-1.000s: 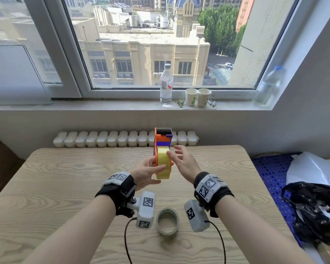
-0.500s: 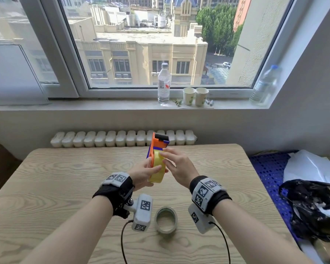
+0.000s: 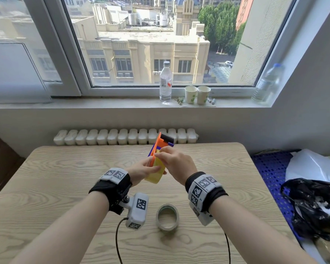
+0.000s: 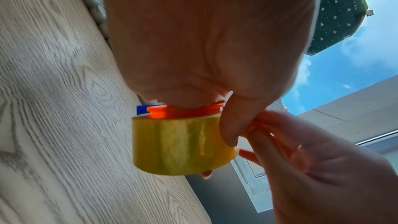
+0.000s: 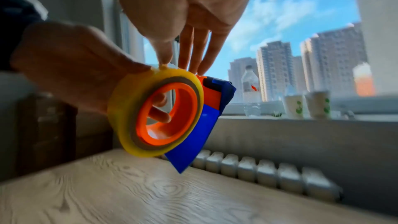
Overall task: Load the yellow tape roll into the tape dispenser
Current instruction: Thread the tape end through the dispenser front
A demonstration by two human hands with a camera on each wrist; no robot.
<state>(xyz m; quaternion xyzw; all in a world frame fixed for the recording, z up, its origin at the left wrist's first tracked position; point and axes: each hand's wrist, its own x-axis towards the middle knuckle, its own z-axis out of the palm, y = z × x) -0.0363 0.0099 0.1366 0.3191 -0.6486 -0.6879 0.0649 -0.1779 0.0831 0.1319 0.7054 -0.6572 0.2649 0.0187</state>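
The orange and blue tape dispenser [image 3: 161,143] is held above the wooden table [image 3: 65,187], its top leaning right. The yellow tape roll [image 3: 155,173] sits around the dispenser's orange hub [image 5: 168,113]. My left hand [image 3: 143,170] grips the dispenser from the left. Its thumb [image 4: 231,118] lies on the roll's [image 4: 181,144] outer face, and its fingers show through the hub. My right hand [image 3: 176,162] comes over from the right. Its thumb and fingertips [image 5: 185,64] pinch the roll's [image 5: 127,108] upper rim beside the blue part [image 5: 204,129].
A clear tape roll [image 3: 167,217] lies flat on the table near me, between my wrists. On the windowsill stand a water bottle [image 3: 165,82] and two paper cups [image 3: 197,94]. A black bag [image 3: 312,208] and blue crate [image 3: 271,168] sit right of the table.
The dispenser with the roll has tilted so its top leans right. My right hand went from spread beside the roll to closing its fingertips on the roll's upper rim.
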